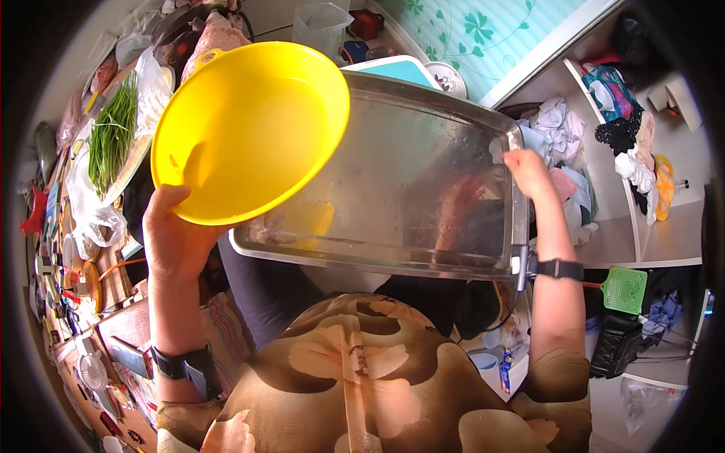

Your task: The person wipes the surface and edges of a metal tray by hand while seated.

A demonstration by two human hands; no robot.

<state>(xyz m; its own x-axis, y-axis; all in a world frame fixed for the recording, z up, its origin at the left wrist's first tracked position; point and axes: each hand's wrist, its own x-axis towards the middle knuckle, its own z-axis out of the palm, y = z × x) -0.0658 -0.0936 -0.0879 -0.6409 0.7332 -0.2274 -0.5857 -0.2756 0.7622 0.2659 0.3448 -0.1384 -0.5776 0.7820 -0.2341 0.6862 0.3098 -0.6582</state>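
My left hand (178,230) grips the lower rim of a yellow plastic basin (257,128), its thumb lying inside the rim. The basin is tilted so its inside shows; nothing lies in it. Behind and to the right is a large shiny metal tray (393,189), partly covered by the basin. At the tray's right end, my right hand (530,172) is closed on the edge. Its surface reflects my arm and the yellow of the basin. Most fingers of my left hand are hidden beneath the basin.
On the left, a bunch of green chives (113,140) lies by white plastic bags, beside a cluttered tabletop with a small white fan (92,371). Crumpled clothes (559,128) fill white shelving at right, near a green fly swatter (625,290) and a black bag (615,346).
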